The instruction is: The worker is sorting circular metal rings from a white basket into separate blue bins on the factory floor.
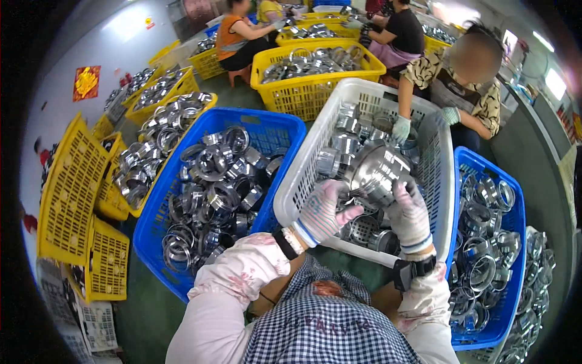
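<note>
Left hand (324,212) and right hand (410,215), gloved: fingers curled, gripping one shiny metal cup (377,171). Held above white basket (315,158) of metal parts. Blue baskets (273,130) stand either side.

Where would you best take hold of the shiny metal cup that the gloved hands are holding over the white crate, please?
Probably by its round side wall, one palm from each side, as the left hand and right hand do: the metal cup is smooth, rounded and tilted.

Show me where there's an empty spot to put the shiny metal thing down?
Hardly any. Both hands, left and right, hold the metal part over the white crate, full of parts. The blue crate and right blue crate are full too. Bare green floor shows between blue crate and the low yellow crates, and more floor by the yellow basket.
</note>
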### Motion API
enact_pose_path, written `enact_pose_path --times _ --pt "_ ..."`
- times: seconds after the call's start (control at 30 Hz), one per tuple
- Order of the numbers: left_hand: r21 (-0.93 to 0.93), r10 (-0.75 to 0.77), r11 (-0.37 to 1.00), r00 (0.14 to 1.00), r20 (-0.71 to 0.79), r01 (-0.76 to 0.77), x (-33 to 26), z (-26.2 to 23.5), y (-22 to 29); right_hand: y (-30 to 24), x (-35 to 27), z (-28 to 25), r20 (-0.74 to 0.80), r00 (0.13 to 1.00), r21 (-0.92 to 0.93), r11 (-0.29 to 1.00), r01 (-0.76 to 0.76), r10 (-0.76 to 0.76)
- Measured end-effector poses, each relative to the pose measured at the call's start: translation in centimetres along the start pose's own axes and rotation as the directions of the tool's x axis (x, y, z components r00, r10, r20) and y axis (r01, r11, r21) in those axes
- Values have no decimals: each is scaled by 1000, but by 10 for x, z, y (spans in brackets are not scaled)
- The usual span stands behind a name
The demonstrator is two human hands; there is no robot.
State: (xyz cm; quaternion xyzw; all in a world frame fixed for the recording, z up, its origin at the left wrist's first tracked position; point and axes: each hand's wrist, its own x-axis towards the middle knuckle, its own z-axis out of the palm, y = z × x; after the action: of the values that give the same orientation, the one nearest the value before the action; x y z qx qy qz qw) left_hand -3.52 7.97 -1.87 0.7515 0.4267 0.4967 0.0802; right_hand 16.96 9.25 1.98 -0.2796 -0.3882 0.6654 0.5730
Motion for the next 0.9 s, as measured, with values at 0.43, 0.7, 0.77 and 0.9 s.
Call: enact_pose_path --times 0.43,0.7,0.77,0.9 --pt "-637 -555 594 823 119 492 9 -32 42 37 -54 1 414 910 -736 574 359 -38" --pt "-543 -562 666 823 87 512 17 -48 57 45 -47 -14 507 856 -800 314 512 -103" --pt "-197 -199 955 971 129 222 -3 -31 29 47 -41 -24 167 976 -682 699 217 -141" --pt "-142 -125 981 991 54 131 -9 -21 44 33 -51 4 -6 998 -521 852 -56 61"
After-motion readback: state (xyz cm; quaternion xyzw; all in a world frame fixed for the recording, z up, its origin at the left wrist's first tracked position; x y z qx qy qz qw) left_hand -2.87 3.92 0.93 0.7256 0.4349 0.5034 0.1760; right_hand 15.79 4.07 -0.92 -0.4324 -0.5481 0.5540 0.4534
